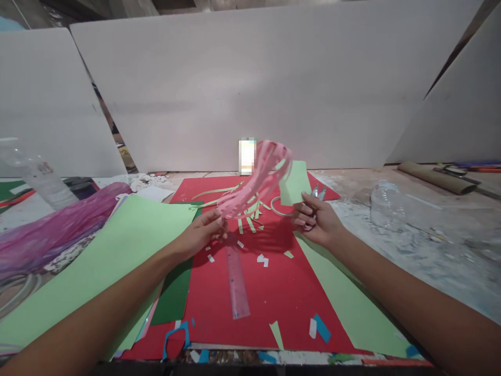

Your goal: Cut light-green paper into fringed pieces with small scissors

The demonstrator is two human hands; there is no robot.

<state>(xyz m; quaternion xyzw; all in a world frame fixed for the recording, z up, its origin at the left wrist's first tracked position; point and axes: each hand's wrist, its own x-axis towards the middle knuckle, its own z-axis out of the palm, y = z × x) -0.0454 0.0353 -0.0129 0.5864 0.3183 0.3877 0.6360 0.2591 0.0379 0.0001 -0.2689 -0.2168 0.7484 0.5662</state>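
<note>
My left hand pinches the lower end of a bundle of pink paper strips. The strips arch up and to the right above the red sheet. Between the fingers of my right hand is a small light green paper piece, raised upright. Metal tips, like those of scissors, show behind the same hand, and part of a handle shows under its fingers. Below the hands, narrow light green strips and paper scraps lie on the red sheet. A clear ruler lies flat near the middle.
Large light green sheets lie left, over a dark green sheet; another light green sheet lies right. A pink plastic bag and bottle stand left. A clear jar and cardboard tube are right. A lit screen stands behind.
</note>
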